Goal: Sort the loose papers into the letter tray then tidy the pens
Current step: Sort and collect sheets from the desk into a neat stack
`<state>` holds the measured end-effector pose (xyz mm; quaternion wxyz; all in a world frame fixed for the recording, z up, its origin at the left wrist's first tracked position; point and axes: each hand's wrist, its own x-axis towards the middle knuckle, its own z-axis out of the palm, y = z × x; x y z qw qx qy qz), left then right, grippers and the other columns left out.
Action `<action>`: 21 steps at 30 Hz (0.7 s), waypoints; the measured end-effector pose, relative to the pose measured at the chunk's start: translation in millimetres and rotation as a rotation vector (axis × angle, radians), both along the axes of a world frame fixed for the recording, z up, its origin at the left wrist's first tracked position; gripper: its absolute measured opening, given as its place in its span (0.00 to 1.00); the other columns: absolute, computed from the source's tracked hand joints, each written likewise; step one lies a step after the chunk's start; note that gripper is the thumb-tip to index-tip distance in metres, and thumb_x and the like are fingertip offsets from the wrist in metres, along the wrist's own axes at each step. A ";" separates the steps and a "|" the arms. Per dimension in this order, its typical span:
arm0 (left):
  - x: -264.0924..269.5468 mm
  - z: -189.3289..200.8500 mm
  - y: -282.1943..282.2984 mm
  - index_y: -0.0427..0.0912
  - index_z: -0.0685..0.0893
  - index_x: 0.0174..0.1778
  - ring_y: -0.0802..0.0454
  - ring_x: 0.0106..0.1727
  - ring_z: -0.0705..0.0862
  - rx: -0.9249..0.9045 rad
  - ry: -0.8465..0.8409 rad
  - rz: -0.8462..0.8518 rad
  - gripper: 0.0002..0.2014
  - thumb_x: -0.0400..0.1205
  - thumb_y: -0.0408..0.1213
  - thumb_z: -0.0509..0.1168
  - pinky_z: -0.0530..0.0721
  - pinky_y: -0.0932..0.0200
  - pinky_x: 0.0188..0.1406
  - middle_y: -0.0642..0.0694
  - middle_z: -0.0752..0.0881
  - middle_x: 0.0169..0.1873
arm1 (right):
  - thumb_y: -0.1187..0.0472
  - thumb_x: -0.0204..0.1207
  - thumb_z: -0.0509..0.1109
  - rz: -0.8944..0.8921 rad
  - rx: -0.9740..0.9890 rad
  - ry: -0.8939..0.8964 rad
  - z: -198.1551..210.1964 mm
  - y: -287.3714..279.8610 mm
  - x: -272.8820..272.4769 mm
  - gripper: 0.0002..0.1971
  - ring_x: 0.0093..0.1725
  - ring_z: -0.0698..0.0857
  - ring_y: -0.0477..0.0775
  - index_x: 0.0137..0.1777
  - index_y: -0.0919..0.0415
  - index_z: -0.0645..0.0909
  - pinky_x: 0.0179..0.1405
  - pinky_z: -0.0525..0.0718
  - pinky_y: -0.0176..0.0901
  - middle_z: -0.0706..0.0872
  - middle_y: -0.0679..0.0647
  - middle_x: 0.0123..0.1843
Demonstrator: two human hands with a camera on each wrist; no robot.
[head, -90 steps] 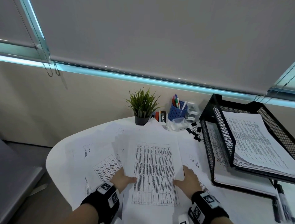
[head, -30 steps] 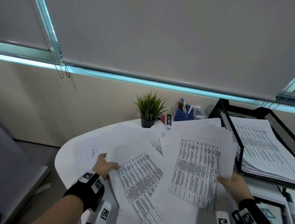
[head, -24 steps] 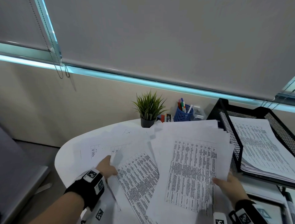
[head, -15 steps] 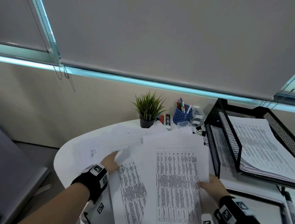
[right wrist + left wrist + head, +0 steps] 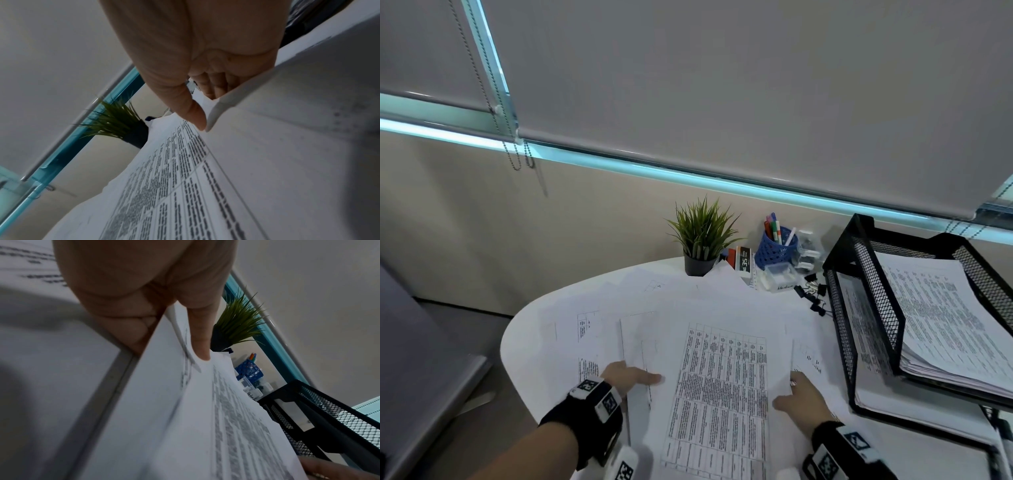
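Observation:
Loose white papers (image 5: pixel 640 308) cover the round white table (image 5: pixel 524 346). A stack of printed table sheets (image 5: pixel 719 394) lies in the middle, near me. My left hand (image 5: pixel 637 377) grips the stack's left edge, thumb on top and fingers underneath (image 5: pixel 141 335). My right hand (image 5: pixel 796 395) grips its right edge the same way (image 5: pixel 197 120). The black mesh letter tray (image 5: pixel 840 329) stands at the right with printed papers on both tiers. Pens (image 5: pixel 774 229) stand in a blue mesh cup (image 5: pixel 774 255) at the back.
A small potted plant (image 5: pixel 702 240) stands at the table's back edge. Beside the cup are a small box (image 5: pixel 743 260) and a clear case (image 5: pixel 779 279). Black binder clips (image 5: pixel 813 296) lie beside the tray. The wall and blinds are close behind.
The printed stack, held up near the tray by my right hand a second ago, has come down and left to the table's middle. My left hand has moved right and taken its left edge.

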<state>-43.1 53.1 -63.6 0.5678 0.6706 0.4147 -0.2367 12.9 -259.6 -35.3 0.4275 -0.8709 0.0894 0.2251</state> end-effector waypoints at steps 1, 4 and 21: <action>1.2 -13.3 0.8 0.29 0.71 0.71 0.31 0.66 0.79 -0.009 0.002 -0.006 0.65 0.38 0.53 0.86 0.77 0.37 0.66 0.30 0.80 0.65 | 0.73 0.72 0.67 0.025 -0.003 -0.005 0.6 3.6 -2.0 0.16 0.46 0.81 0.51 0.58 0.61 0.73 0.35 0.75 0.35 0.82 0.53 0.48; 8.2 -42.5 0.0 0.30 0.71 0.72 0.33 0.65 0.80 -0.075 -0.023 0.026 0.66 0.37 0.53 0.87 0.77 0.38 0.67 0.33 0.81 0.65 | 0.69 0.74 0.67 0.081 0.009 -0.013 2.1 10.8 -6.6 0.14 0.51 0.83 0.51 0.58 0.57 0.75 0.40 0.78 0.36 0.84 0.53 0.54; -5.2 20.7 -6.2 0.24 0.78 0.55 0.40 0.45 0.81 0.148 -0.255 0.117 0.18 0.73 0.27 0.73 0.82 0.49 0.52 0.34 0.83 0.43 | 0.45 0.56 0.80 0.089 -0.424 -0.057 -6.6 -36.4 14.2 0.50 0.73 0.72 0.60 0.78 0.62 0.63 0.73 0.72 0.54 0.72 0.61 0.75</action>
